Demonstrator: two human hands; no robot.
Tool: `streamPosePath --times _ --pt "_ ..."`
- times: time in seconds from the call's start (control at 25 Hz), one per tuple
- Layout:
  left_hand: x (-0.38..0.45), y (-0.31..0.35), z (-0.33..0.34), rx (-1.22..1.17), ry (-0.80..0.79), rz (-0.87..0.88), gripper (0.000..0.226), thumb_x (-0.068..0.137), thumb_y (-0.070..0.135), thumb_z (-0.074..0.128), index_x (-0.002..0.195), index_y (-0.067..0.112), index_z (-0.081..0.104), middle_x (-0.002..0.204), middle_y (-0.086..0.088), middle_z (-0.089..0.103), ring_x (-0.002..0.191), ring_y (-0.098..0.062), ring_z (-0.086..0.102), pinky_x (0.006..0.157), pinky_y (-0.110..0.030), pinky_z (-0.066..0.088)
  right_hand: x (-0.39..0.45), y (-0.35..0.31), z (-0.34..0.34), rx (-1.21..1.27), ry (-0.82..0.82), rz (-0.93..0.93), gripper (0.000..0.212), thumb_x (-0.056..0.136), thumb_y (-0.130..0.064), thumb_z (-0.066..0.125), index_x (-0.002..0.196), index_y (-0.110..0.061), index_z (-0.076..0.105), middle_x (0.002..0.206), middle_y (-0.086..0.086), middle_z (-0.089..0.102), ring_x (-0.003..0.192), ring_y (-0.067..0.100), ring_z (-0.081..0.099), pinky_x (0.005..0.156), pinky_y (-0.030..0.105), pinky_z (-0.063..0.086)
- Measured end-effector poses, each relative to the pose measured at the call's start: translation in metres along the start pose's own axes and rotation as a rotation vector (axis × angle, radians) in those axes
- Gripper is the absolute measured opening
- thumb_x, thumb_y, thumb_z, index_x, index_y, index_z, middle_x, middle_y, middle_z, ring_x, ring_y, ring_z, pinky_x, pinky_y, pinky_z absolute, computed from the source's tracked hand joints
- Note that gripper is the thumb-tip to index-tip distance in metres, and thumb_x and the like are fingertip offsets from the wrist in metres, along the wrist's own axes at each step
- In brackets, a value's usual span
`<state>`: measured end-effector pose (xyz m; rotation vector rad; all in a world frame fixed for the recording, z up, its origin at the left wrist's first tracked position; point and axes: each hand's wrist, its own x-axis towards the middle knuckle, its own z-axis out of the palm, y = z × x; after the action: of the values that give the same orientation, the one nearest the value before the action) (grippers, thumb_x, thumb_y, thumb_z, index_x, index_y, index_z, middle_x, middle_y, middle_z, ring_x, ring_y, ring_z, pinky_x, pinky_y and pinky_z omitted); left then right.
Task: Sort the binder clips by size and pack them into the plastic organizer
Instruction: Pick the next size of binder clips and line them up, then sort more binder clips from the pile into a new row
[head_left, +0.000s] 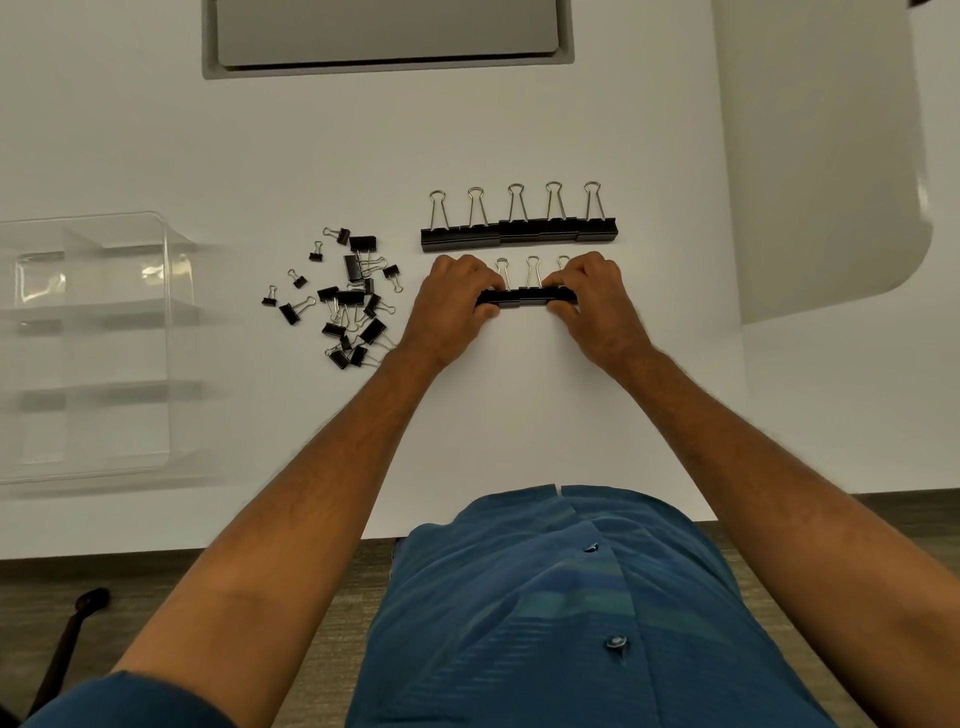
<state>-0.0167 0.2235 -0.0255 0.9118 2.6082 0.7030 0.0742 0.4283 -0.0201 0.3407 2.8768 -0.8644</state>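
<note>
Both hands are down on the white tabletop, working the near row of medium black binder clips with silver wire handles. The left hand pinches the row's left end, thumb on the near side and fingers curled over the far side; the right hand clamps the right end the same way. Between them the black bodies sit edge to edge in a straight line, and three wire loops show, pointing away from the person.

Just beyond that, a row of five large black binder clips with tall silver handles lies touching side by side, handles also pointing away, apart from the hands.

Off to the left, close by the left wrist, there's a loose heap of small and mixed black binder clips, tangled and facing every which way, with a few strays scattered on its left edge.

Further left sits the clear plastic organizer with divided compartments, well apart from the rows; no clips visible in it, though it's blurred.

At the far edge a grey recessed panel is set into the table, and a blue striped button shirt fills the foreground
</note>
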Motion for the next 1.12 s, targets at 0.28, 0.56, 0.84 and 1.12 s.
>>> streamPosePath --times 0.28,0.56,0.84,1.12 --pt "-0.016 -0.002 -0.002 0.078 0.067 -0.054 0.061 0.08 0.037 0.077 0.134 0.021 0.053 0.132 -0.004 0.047 0.115 -0.026 0.045 0.09 -0.039 0.049 -0.013 -0.016 0.005 -0.025 0.16 -0.01 0.049 0.087 -0.019 0.074 0.133 -0.016 0.056 0.141 0.009 0.044 0.126 0.027 0.04 0.098 0.035 0.044" --pt "-0.073 -0.038 -0.03 0.076 0.105 -0.032 0.041 0.09 0.031 0.064 0.129 0.021 0.057 0.133 -0.003 0.054 0.12 -0.025 0.051 0.099 -0.044 0.041 -0.023 -0.068 0.029 0.004 0.307 -0.056 0.047 0.091 -0.021 0.069 0.135 -0.016 0.054 0.143 0.008 0.046 0.132 0.027 0.038 0.11 0.041 0.039" --pt "-0.113 -0.101 -0.078 0.04 0.195 -0.132 0.033 0.092 0.029 0.063 0.125 0.024 0.061 0.124 0.004 0.057 0.111 -0.02 0.052 0.092 -0.039 0.042 -0.005 -0.15 0.063 0.082 0.26 -0.116 0.044 0.092 -0.016 0.064 0.134 -0.018 0.054 0.144 0.004 0.045 0.132 0.022 0.037 0.107 0.028 0.035" --pt "-0.126 -0.147 -0.107 -0.018 0.19 -0.188 0.036 0.093 0.03 0.061 0.128 0.024 0.058 0.127 0.002 0.055 0.112 -0.02 0.051 0.092 -0.035 0.039 0.017 -0.198 0.094 0.18 0.135 -0.123 0.051 0.09 -0.013 0.062 0.138 -0.016 0.048 0.141 0.002 0.045 0.127 0.022 0.038 0.103 0.023 0.03"
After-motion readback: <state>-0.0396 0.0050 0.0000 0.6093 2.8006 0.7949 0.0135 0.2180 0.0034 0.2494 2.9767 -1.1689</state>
